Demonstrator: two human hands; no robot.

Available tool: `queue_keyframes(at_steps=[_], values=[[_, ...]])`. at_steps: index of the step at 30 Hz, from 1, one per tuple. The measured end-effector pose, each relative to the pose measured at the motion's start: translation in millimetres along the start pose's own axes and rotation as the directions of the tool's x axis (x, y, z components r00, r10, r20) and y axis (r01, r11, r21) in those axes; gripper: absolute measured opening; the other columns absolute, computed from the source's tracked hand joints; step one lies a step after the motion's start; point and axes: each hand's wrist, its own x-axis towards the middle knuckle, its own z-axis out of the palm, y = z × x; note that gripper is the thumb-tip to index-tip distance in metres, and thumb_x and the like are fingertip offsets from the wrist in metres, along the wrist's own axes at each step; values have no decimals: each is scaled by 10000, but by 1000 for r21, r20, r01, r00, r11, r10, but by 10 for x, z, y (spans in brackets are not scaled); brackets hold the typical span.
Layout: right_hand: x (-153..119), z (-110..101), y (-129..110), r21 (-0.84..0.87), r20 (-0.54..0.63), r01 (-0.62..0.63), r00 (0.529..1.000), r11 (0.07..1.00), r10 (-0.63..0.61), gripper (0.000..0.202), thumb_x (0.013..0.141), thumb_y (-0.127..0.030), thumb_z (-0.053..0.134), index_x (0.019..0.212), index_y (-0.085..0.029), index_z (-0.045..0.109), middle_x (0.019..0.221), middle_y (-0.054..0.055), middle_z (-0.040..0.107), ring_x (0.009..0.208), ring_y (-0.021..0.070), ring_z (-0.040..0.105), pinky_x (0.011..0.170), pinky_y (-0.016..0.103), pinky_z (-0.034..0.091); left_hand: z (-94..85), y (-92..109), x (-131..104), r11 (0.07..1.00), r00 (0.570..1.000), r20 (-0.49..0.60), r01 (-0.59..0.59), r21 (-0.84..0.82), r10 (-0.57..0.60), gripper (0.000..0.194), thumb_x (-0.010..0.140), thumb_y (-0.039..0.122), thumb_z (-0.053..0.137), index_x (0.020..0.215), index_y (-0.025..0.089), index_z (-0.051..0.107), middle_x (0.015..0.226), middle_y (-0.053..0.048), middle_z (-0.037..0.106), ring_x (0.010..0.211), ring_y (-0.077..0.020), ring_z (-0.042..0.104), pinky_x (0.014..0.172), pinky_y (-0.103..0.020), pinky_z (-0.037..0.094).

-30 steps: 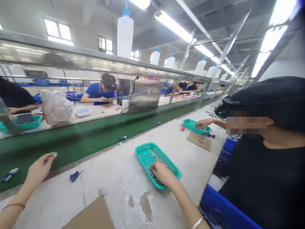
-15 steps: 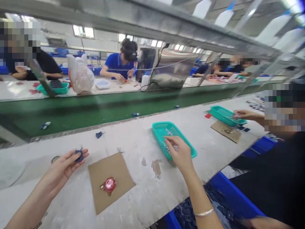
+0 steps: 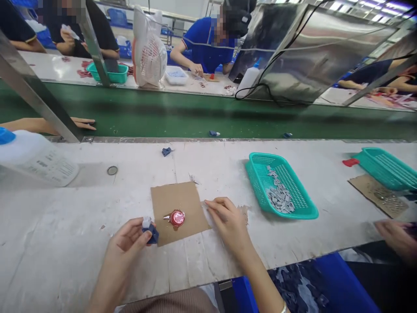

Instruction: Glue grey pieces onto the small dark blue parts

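My left hand (image 3: pixel 125 248) is closed on a small dark blue piece (image 3: pixel 151 234) with a whitish tip, held between thumb and fingers left of the cardboard. My right hand (image 3: pixel 228 219) pinches thumb and forefinger together at the cardboard's right edge; whatever lies between them is too small to make out. Between both hands lies a square of brown cardboard (image 3: pixel 179 195). On it rests a shiny red round object (image 3: pixel 177 218) with a metallic nub on its left. Right of my right hand stands a green basket (image 3: pixel 256 187) holding many small grey pieces (image 3: pixel 282 198).
A white bottle (image 3: pixel 42 158) with a blue cap stands left, near a bottle cap (image 3: pixel 112 170). Another dark blue piece (image 3: pixel 166 151) lies behind the cardboard. A green belt (image 3: pixel 156 113) carries similar pieces. Co-workers sit opposite; a co-worker's hand (image 3: pixel 395 237) is at right.
My right hand has left the green basket and come left to the cardboard, fingers pinched. My left hand has come nearer with the blue piece. The view has tilted down and turned left.
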Motion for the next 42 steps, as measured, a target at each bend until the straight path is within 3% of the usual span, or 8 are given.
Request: queue_keyframes(at_steps=[4, 11, 18, 24, 30, 36, 39, 42], values=[[-21, -67, -17, -14, 2, -109, 994, 994, 109, 264, 936, -244, 546, 1182, -210, 635, 1043, 85, 609, 905, 203, 612, 779, 349, 513, 87, -78, -39, 999, 995, 91, -32, 13, 30, 292, 706, 352, 791, 903, 169, 677, 952, -88, 743, 909, -227, 695, 805, -288, 556], [65, -94, -12, -53, 104, -40, 994, 998, 45, 204, 959, -274, 491, 1015, -198, 672, 965, 94, 648, 918, 231, 624, 798, 386, 511, 127, -191, -59, 997, 977, 200, -74, -13, 76, 187, 802, 306, 718, 925, 188, 642, 984, -86, 723, 942, -219, 691, 833, -306, 565], [148, -137, -396, 78, 115, -100, 989, 992, 91, 153, 933, -263, 563, 956, -223, 709, 936, 68, 650, 866, 203, 630, 751, 336, 516, 191, -223, -136, 993, 987, 106, -121, -13, 121, 178, 781, 294, 743, 897, 186, 664, 966, -82, 721, 918, -203, 682, 816, -280, 571], [237, -13, -830, 228, 192, -50, 981, 972, 6, 145, 914, -214, 590, 976, -232, 720, 883, 49, 633, 831, 175, 632, 710, 289, 531, 223, -177, -142, 991, 987, 91, -126, -43, 129, 177, 785, 313, 742, 887, 183, 675, 942, -72, 718, 901, -192, 674, 796, -265, 565], [282, 82, -860, 160, 279, -11, 960, 987, -34, 167, 928, -193, 560, 938, -213, 726, 838, 46, 610, 804, 165, 618, 731, 292, 534, 145, -230, -103, 986, 975, 149, -156, -54, 162, 132, 811, 242, 712, 917, 184, 660, 994, -76, 708, 952, -196, 672, 841, -285, 564], [275, 101, -911, 131, 275, -18, 961, 991, -19, 213, 945, -217, 523, 908, -210, 733, 828, 61, 614, 788, 179, 614, 707, 308, 523, 135, -222, -104, 986, 973, 159, -161, -42, 165, 116, 823, 219, 695, 931, 195, 661, 1015, -72, 704, 996, -200, 661, 874, -296, 555], [290, 78, -906, 214, 295, -112, 955, 970, 45, 188, 925, -244, 565, 898, -224, 750, 841, 64, 648, 803, 185, 630, 726, 321, 528, 137, -199, -112, 985, 972, 161, -164, -45, 169, 108, 833, 222, 689, 936, 204, 659, 1021, -62, 701, 1004, -192, 659, 884, -288, 551], [323, 19, -900, 429, 323, -316, 929, 846, 184, 129, 865, -318, 662, 866, -239, 764, 872, 62, 706, 843, 197, 658, 766, 341, 550, 162, -139, -119, 980, 970, 148, -181, -81, 192, 97, 837, 221, 689, 929, 218, 659, 1019, -43, 705, 1011, -181, 659, 895, -274, 548]])
